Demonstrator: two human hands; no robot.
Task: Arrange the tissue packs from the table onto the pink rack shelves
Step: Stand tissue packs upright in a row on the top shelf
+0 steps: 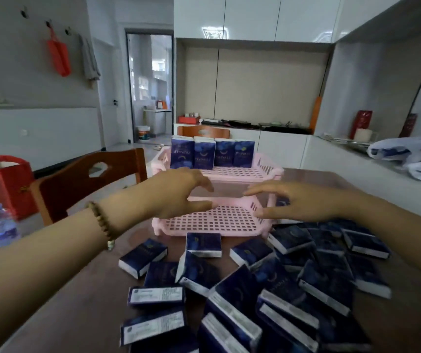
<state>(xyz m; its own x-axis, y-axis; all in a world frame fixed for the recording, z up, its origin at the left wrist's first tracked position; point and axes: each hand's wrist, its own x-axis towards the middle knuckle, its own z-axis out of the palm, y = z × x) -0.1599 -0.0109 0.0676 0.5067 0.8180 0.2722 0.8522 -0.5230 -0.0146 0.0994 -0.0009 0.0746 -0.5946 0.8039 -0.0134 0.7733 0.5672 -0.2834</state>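
Brown, smooth-topped table [77, 301] carries the pink rack [229, 177], a two-tier moulded plastic unit with shelves pierced in a square grid.

Left of the rack: a dark wooden chair [89, 179] with a cut-out in its back; beyond it, a red bag [3, 182].

On the rack's top shelf, four tissue packs [212, 152] stand upright in a row along the back. They are glossy, dark blue and rectangular. The loose packs [293, 289] lie in a heap on the table in front of the rack and to its right, overlapping and tilted.

Left hand [179, 193] and right hand [298, 202] hover before the rack at the gap between tiers, fingers spread, gripping nothing.

Far left of the rack: a clear water bottle [1, 225]. A beaded bracelet [102, 222] circles the left wrist.
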